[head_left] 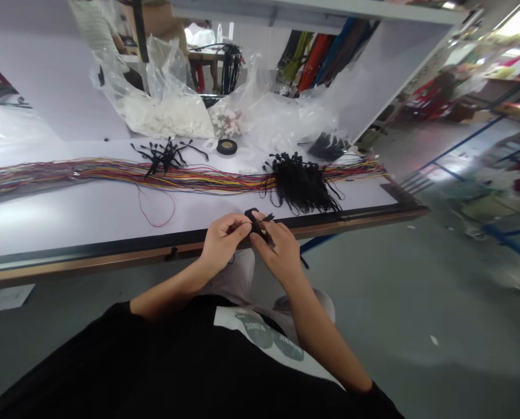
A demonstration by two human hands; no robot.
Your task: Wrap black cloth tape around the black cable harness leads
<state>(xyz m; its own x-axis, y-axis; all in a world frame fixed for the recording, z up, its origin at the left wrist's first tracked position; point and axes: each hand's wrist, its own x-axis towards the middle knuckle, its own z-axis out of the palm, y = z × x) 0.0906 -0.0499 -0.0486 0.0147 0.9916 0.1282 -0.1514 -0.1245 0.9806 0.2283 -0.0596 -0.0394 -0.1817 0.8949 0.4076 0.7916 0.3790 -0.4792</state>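
Close together at the table's front edge, my two hands meet over a small dark bundle. My left hand is closed, thumb and forefinger pinched at the left side of what looks like a black tape roll. My right hand curls around the roll from the other side. A short black cable with a small connector end pokes out by the right fingers. Whether the left fingertips grip cable or tape is hard to see. Just behind the hands lies a heap of short black cables.
A long bundle of coloured wires runs along the white table. A smaller pile of black cables and another black tape roll lie behind. Clear plastic bags of white parts stand under the shelf.
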